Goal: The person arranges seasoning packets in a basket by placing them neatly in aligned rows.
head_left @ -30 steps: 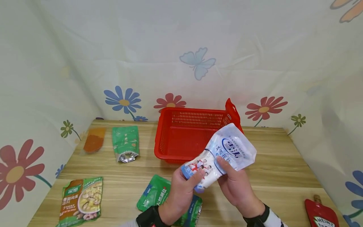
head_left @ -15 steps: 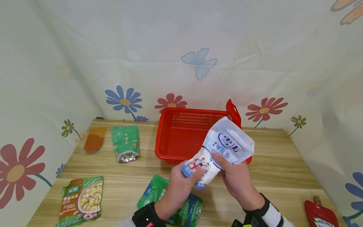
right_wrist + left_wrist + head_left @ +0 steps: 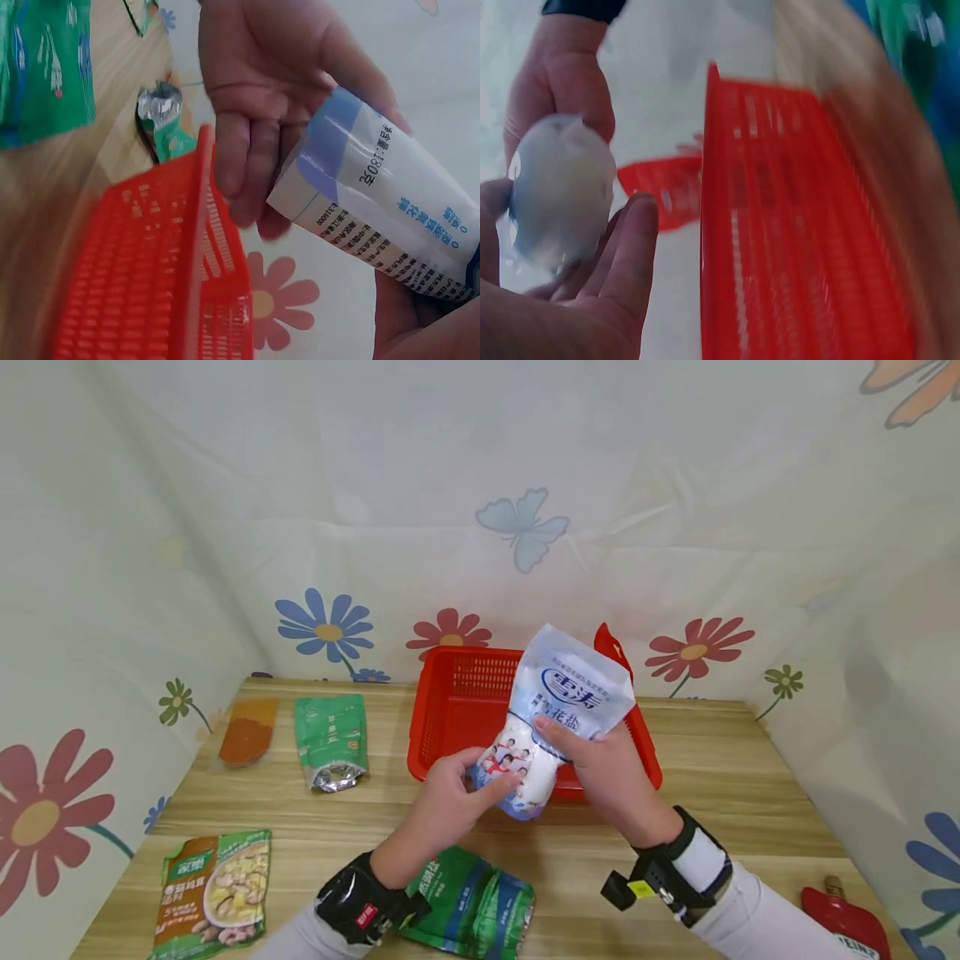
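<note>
the salt bag (image 3: 534,764) has moved forward and up from the basket's (image 3: 465,727) near right corner to its near side, which suggests a carry in progress, the bag not yet set down. the left hand (image 3: 457,789) curls round its bottom; the right hand (image 3: 609,768) pinches its middle. whether it is over the basket's opening is hard to tell.

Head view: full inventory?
salt pouch: 1, white-blue, held
basket: 1, red, back centre
packet: 1, red, basket's right end
foil pouch: 1, green, left of basket
flat packet: 1, orange, back left
food packet: 1, brown-green, front left
striped pouch: 1, green, front centre
capped pouch: 1, red, front right
table: 1, brown, underneath
backdrop: 1, pale, behind
straps: 2, black, wrists
sleeves: 2, pale, forearms
left hand, right hand: 2, bare, on salt pouch
</note>
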### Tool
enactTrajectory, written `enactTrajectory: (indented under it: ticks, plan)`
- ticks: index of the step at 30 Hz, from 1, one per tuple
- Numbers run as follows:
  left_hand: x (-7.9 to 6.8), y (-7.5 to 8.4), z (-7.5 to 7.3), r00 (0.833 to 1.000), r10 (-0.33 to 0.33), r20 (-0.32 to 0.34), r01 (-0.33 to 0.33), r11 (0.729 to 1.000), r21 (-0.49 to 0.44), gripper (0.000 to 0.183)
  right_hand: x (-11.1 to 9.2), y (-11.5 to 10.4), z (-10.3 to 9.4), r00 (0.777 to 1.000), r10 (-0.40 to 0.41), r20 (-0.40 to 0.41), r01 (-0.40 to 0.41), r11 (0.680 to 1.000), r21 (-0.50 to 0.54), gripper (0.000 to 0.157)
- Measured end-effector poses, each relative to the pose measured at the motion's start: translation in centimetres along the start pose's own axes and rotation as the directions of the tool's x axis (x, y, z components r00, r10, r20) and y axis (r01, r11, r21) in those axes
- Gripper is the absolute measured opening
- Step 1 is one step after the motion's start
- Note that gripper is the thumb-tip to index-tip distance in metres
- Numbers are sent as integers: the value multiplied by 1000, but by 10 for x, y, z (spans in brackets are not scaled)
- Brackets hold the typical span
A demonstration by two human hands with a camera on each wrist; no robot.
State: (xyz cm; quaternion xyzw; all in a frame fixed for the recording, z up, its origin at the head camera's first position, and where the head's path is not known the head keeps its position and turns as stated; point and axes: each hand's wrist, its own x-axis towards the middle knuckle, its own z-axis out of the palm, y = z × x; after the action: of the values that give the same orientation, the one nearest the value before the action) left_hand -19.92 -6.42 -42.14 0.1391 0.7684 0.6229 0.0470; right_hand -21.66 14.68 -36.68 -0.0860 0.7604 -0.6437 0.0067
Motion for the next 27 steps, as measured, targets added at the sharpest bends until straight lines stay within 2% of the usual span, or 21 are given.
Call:
enactTrajectory:
  ticks: [2,3,5,6,8,11,12,13,15,17,21,27]
  plan:
    - [3,1,-9,1000,15,1,-15,992,126,47,10,-3,-2,1000,-13,8,13,1000,-28,65]
    - [5,1,-14,1000,27,1,-27,979,203,49,15,-5,-3,1000,-18,9,18,999,-49,65]
    - [8,0,-21,999,49,21,-53,924,379,54,27,-7,-6,1000,-18,-1,18,995,-97,66]
    - [10,-2,-24,997,58,43,-72,877,475,56,32,-8,-7,1000,-16,-10,14,993,-121,67]
    - [13,-6,-28,992,64,112,-122,750,650,59,44,-9,-9,999,3,-32,-9,986,-169,67]
    - [16,-15,-29,972,47,231,-219,546,808,56,61,-8,-11,997,43,-60,-56,969,-242,67]
    - [17,-18,-29,965,40,259,-245,492,836,54,67,-7,-11,996,60,-64,-75,961,-266,66]
    - [18,-20,-28,960,34,276,-262,447,855,51,72,-5,-12,995,79,-65,-94,953,-289,64]
    - [19,-24,-26,957,29,289,-277,388,879,44,83,-2,-12,991,121,-59,-133,937,-324,60]
    - [20,-26,-25,958,29,284,-275,360,891,39,92,2,-11,984,169,-50,-175,911,-372,58]
    - [21,-28,-24,961,30,276,-269,344,900,32,104,8,-7,967,254,-34,-241,853,-462,57]
    - [23,-29,-22,953,55,297,-298,327,897,29,114,16,-10,936,349,-44,-323,803,-501,51]
